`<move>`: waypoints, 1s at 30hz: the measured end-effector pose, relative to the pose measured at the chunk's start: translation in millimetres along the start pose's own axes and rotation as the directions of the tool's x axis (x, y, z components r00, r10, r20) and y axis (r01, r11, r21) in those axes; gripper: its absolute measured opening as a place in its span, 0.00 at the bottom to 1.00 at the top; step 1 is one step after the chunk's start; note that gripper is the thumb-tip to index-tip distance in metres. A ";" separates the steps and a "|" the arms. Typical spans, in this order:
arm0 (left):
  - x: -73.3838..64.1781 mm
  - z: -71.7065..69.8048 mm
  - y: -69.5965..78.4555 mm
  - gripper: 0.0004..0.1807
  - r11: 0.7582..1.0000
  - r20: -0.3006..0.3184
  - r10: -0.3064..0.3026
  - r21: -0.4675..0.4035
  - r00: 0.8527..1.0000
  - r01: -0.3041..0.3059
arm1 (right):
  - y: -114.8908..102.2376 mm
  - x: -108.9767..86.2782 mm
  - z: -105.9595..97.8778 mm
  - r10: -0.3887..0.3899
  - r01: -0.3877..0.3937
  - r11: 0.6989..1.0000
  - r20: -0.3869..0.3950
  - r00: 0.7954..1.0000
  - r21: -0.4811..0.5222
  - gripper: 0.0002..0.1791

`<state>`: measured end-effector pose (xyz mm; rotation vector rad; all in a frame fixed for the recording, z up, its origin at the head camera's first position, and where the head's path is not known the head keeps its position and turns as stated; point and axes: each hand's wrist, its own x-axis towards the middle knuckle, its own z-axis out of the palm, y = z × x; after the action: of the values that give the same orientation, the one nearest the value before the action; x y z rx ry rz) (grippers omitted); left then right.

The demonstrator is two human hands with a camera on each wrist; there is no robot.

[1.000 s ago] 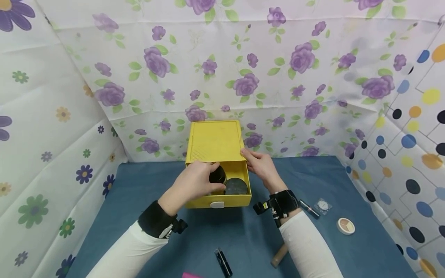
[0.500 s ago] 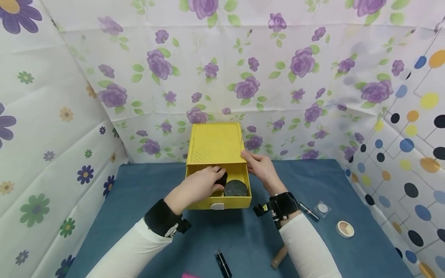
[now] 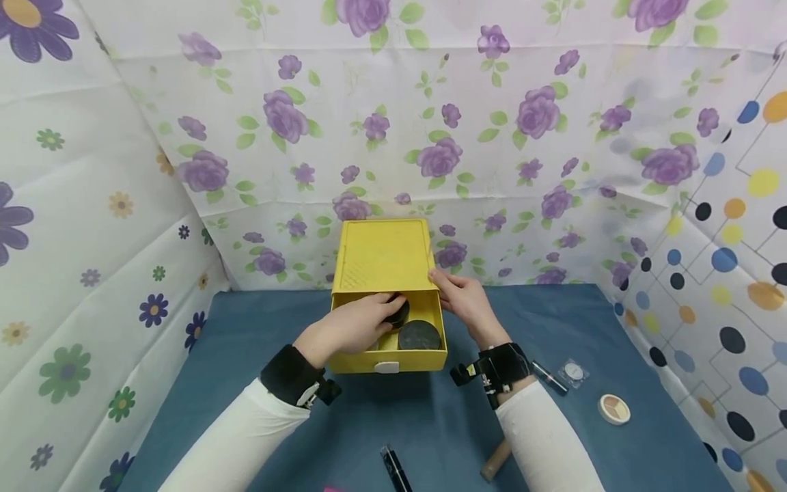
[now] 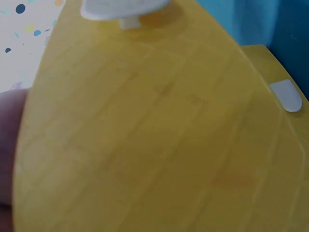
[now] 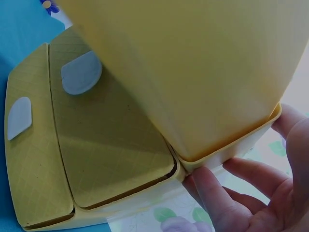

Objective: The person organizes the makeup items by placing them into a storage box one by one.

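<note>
A yellow drawer unit [image 3: 386,256] stands against the back curtain, its top drawer [image 3: 412,361] pulled out. Inside that drawer, my left hand [image 3: 359,321] holds a black round case [image 3: 399,313], partly hidden by the fingers. A dark round disc-shaped case [image 3: 419,335] lies beside it, to the right. My right hand [image 3: 466,301] holds the unit's right side near its front edge; in the right wrist view the fingertips touch the frame by the drawer opening. The left wrist view is mostly filled by the patterned drawer front [image 4: 159,125] with its white handle [image 4: 123,7].
On the blue cloth [image 3: 295,437] lie a black tube [image 3: 395,468], a brownish tube [image 3: 495,459] and a slim dark tube [image 3: 549,378]. A small clear square case [image 3: 573,372] and a round three-shade palette [image 3: 614,408] sit at right. Something pink [image 3: 333,489] shows at the bottom edge.
My left hand has moved right and deeper into the drawer with the black round case. My right hand stays at the unit's side. The head view has shifted slightly.
</note>
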<state>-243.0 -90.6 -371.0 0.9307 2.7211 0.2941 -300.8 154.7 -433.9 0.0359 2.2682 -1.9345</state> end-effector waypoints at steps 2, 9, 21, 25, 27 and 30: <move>0.4 0.2 -1.3 0.33 1.000 -0.021 0.002 -0.002 1.000 -0.002 | -0.9 -0.3 0.1 0.002 -0.002 1.000 0.001 1.000 -0.001 0.50; -2.9 3.3 -2.6 0.32 1.000 -0.114 0.000 -0.021 0.993 -0.003 | -1.1 -2.3 0.0 0.005 -0.005 1.000 0.001 1.000 0.010 0.50; -7.9 5.6 -1.6 0.25 1.000 -0.226 0.001 -0.027 0.974 -0.008 | 1.4 -2.1 -0.7 0.032 -0.031 0.999 -0.010 0.999 0.013 0.48; -10.3 5.3 -3.2 0.24 0.999 -0.229 -0.003 -0.049 0.973 -0.008 | 0.5 -1.3 -0.6 0.024 -0.024 1.000 -0.008 1.000 0.009 0.50; -11.6 5.0 -3.9 0.24 0.998 -0.233 -0.007 -0.065 0.973 -0.009 | -0.1 -1.0 -0.5 0.020 -0.020 1.000 -0.008 1.000 0.005 0.52; -12.5 5.0 -5.0 0.23 0.997 -0.234 0.004 -0.068 0.972 -0.020 | -0.5 -0.9 -1.2 0.020 -0.020 1.000 -0.010 1.000 0.002 0.52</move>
<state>-234.8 -101.8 -375.0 0.9478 2.8954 0.5300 -300.1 155.9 -433.1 0.0687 2.2641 -1.9305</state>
